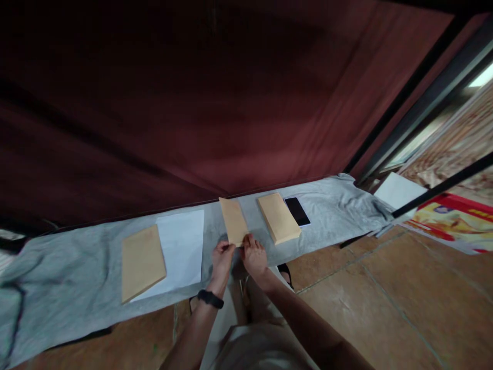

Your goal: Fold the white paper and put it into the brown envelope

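Note:
My left hand (222,258) and my right hand (253,254) both pinch the near end of a narrow brown envelope (233,219) that lies on a grey cloth (77,257). A black watch (210,298) is on my left wrist. To the right of the held envelope lies a stack of brown envelopes (279,217), with a black phone (297,211) beside it. At the left, a brown envelope (141,261) rests partly over a white sheet of paper (181,245).
A dark red curtain (192,103) hangs behind the cloth-covered surface. Brown floor tiles (385,298) spread at the lower right. A white sheet (398,191) and a colourful printed banner (450,221) lie at the far right, crossed by a black bar.

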### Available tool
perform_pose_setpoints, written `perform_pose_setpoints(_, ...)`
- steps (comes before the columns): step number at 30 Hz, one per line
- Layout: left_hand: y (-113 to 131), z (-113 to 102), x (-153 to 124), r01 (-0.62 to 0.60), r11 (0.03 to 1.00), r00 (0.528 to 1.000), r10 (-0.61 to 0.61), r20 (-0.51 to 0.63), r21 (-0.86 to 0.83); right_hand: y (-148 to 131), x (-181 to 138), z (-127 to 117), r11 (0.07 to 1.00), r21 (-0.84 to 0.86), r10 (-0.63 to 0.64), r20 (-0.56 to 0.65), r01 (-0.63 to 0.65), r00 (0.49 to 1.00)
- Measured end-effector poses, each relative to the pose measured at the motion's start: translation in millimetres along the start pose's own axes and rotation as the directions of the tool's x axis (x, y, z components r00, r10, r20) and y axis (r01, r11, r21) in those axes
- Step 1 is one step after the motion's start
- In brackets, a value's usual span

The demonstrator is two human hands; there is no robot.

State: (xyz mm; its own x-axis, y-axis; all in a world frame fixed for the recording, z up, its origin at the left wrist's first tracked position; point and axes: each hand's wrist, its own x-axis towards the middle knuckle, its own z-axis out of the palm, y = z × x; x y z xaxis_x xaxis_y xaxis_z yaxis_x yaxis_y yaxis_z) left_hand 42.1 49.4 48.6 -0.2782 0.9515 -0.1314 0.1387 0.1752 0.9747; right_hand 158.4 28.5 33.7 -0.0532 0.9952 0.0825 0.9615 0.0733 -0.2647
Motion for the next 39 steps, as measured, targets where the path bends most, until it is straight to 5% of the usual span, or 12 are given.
perform_pose_setpoints(4,15,9,-5,-0.063,0.998,0.995,0.064,0.083,-0.016,0,11,-14,0.926,0.365,0.118,-0.043,-0.094,0.992)
perform_pose_setpoints(8,19,10,-10,-0.124,0.991,0.989,0.128,0.069,-0.053,5,19,-15,0.612,0.783,0.24,-0.046,-0.114,0.97)
perform_pose_setpoints(11,6,5,-13,0.007,0.995,1.0,-0.008,-0.008,-0.099,2,22,-4,0.265,0.944,0.331,0.102,-0.197,0.938)
perform_pose_setpoints(13,-7,3,-14,0.162,0.97,0.986,-0.154,0.058,-0.181,-4,20,5,0.033,0.97,0.336,0.215,-0.24,0.917)
perform_pose_setpoints(15,-18,4,-14,0.251,0.939,0.966,-0.229,0.117,-0.236,-10,16,15,-0.072,0.964,0.301,0.267,-0.258,0.915)
perform_pose_setpoints(20,-28,3,-6,0.286,0.932,0.958,-0.275,0.08,-0.222,-15,13,29,-0.396,0.864,0.176,0.404,-0.311,0.898)
perform_pose_setpoints(28,-25,-17,9,0.319,0.948,0.945,-0.318,0.071,-0.008,4,10,31,-0.284,0.815,-0.048,0.514,-0.505,0.857)
perform_pose_setpoints(35,-29,-26,18,0.304,0.901,0.937,-0.341,0.071,0.309,40,-26,22,0.203,0.917,0.091,0.332,-0.344,0.939)
perform_pose_setpoints(37,-28,-27,21,0.28,0.882,0.938,-0.336,0.09,0.378,48,-32,19,0.444,0.888,0.024,0.122,-0.12,0.992)
perform_pose_setpoints(39,-27,-29,25,0.261,0.865,0.935,-0.337,0.109,0.428,51,-34,17,0.691,0.702,-0.164,-0.079,0.172,0.983)
